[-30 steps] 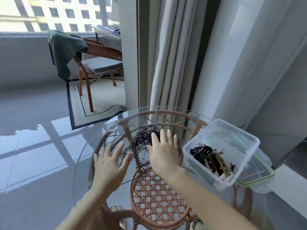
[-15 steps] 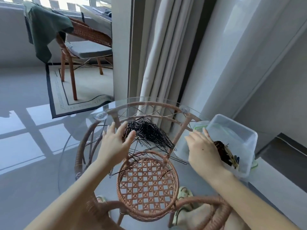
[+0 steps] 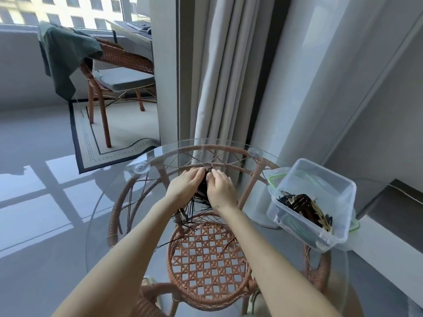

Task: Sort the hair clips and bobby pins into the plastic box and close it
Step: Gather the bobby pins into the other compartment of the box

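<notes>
The bobby pins (image 3: 201, 195) sit mid-surface as a dark bundle now, no longer the loose fan I had half a second ago. My right hand (image 3: 220, 192) has come back from the plastic box (image 3: 338, 193) and joined my left hand (image 3: 184, 187). Both curl around the bundle from either side, with the fingertips nearly meeting at its far end. Pin ends still splay out toward me below the palms, and a few strays (image 3: 164, 244) lie apart on the glass surface (image 3: 109, 202). The box stands open at the right edge, resting on its green-rimmed lid (image 3: 275, 177), with the hair clips (image 3: 302, 205) already inside. I judge the clips done; next comes lifting this bundle across, which could shed pins.
</notes>
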A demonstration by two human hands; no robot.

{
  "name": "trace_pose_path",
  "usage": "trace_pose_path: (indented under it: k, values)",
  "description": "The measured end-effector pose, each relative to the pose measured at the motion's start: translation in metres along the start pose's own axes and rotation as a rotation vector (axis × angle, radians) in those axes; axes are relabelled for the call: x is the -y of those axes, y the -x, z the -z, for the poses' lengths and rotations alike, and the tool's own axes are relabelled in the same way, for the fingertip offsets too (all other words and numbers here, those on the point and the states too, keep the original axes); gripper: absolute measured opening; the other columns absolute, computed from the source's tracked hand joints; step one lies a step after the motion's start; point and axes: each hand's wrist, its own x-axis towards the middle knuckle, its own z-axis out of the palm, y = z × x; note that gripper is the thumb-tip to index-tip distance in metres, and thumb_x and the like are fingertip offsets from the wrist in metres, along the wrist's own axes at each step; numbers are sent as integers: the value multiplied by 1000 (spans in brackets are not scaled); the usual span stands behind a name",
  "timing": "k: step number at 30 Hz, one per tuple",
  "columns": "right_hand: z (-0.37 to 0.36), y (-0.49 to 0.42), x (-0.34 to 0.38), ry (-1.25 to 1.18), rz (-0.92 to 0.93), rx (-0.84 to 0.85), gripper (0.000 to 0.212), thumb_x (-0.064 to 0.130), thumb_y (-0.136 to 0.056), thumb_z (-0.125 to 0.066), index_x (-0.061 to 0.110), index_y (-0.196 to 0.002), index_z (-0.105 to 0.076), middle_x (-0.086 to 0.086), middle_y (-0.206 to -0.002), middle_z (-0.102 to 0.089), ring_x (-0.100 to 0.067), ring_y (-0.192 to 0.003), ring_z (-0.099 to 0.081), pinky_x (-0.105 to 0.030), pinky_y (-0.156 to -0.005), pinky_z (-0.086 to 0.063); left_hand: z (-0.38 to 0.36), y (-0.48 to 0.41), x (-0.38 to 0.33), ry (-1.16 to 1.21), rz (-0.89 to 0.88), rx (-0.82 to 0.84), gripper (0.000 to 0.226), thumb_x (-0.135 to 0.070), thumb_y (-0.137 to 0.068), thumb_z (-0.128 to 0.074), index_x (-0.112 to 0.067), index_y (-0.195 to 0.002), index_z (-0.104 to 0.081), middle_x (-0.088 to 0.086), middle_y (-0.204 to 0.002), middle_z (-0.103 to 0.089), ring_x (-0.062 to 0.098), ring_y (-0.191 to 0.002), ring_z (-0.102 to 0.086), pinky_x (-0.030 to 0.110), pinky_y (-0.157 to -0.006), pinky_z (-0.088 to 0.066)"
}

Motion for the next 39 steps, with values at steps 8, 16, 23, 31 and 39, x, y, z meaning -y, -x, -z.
trace_pose_path:
  k: [8,16,23,31,39]
  values:
    - [17,53,-15,-160,165,82,28,24,-97,-41,17,-117,-58,3,-117,-63,-12,-109,-54,-25,-91,-42,9,68,-3,292,-4,35,31,-32,-97,-34,-23,-108,-61,-1,-107,-67,16,-102,-59,42,-96,-44]
    - [70,91,-9,147,391,-406,23,23,-89,-54,9,-101,-67,-5,-98,-70,-18,-86,-63,-28,-78,-51,33,95,5,186,-33,-82,30,-36,-93,-42,-23,-107,-65,-10,-112,-64,5,-104,-56,23,-89,-43]
    - [118,56,-17,651,-209,-265,56,51,-87,-50,1,-109,-45,-18,-102,-65,-36,-92,-62,-35,-67,-44,36,113,11,132,18,-165,19,-39,-91,-45,-33,-98,-61,-10,-110,-62,9,-103,-56,33,-93,-43]
    - [127,65,-43,412,19,-306,47,-10,-72,-53,0,-117,-46,-24,-88,-67,-41,-81,-61,-30,-55,-32,32,116,3,6,37,-157,36,-38,-92,-43,-22,-121,-56,0,-129,-57,15,-115,-52,34,-96,-40]
    - [149,75,-76,412,160,-127,46,-10,-76,-49,14,-113,-62,-17,-94,-64,-35,-84,-59,-37,-68,-48,30,140,0,-212,36,67,76,-75,-71,-32,-39,-138,-28,-3,-150,-29,16,-133,-34,43,-109,-32]
